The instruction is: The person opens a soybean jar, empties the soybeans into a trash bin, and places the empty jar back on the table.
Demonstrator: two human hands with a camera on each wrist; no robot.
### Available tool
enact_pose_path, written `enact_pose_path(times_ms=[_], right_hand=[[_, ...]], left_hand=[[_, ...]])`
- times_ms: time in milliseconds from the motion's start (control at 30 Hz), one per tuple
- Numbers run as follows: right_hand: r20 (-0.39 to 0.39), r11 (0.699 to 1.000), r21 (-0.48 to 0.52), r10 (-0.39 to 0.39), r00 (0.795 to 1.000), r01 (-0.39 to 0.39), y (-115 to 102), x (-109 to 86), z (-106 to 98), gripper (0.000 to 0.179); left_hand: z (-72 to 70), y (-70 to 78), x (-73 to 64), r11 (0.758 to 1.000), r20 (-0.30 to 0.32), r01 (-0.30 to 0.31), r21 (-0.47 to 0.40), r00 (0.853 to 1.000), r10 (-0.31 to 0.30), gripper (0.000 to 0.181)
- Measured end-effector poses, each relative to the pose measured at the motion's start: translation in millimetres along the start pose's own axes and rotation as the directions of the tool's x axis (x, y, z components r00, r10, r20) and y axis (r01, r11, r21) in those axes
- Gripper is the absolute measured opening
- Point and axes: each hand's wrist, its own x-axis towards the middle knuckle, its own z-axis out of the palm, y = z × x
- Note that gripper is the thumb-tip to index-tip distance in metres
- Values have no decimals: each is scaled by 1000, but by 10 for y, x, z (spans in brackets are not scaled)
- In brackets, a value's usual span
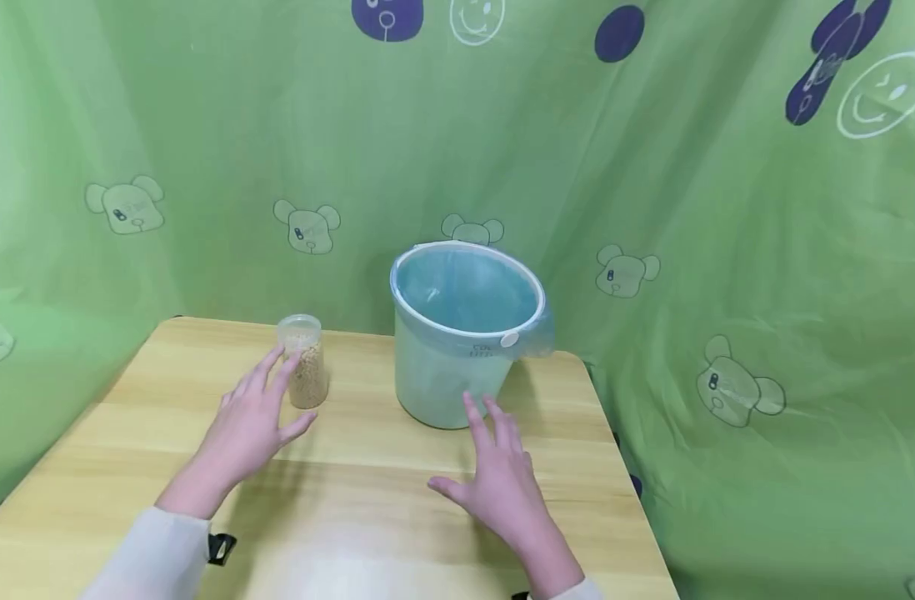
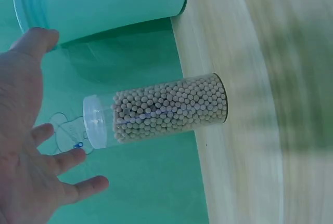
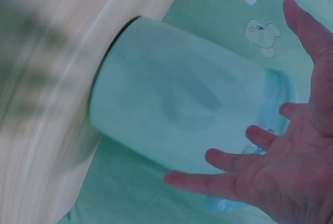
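A clear jar of small beige beads stands upright on the left part of the table, topped by a translucent lid. My left hand reaches toward it, fingers spread and holding nothing, with the fingertips overlapping the jar in the head view. To the right stands a light green bucket-shaped bin, lined with a thin blue bag folded over its white rim. In front of the bin hovers my right hand, its fingers spread and palm empty. The right wrist view shows the bin's side beyond those fingers.
Both things stand toward the back of a light wooden table. A green curtain with cartoon prints hangs right behind the table and along its sides.
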Motion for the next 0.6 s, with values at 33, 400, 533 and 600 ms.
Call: enact_pose_path(times_ms=[33,400,533,600], right_hand=[[-15,1000,22,-12,1000,12,-33,4,-2,127],[-52,943,327,-49,997,63,-375,-21,198,131],[-23,859,506,-71,997,73,-429,21,309,130],[-15,831,551,-87,996,81,-443,76,362,128]], left_hand=[[13,-23,49,1000,-16,0,-18,1000,-1,96],[-13,-434,653,911,94,185,-370,982,-162,113],[47,-600,883,893,141,239,-381,970,-199,118],[107,-656,985,884,158,255,-393,965,-208,120]])
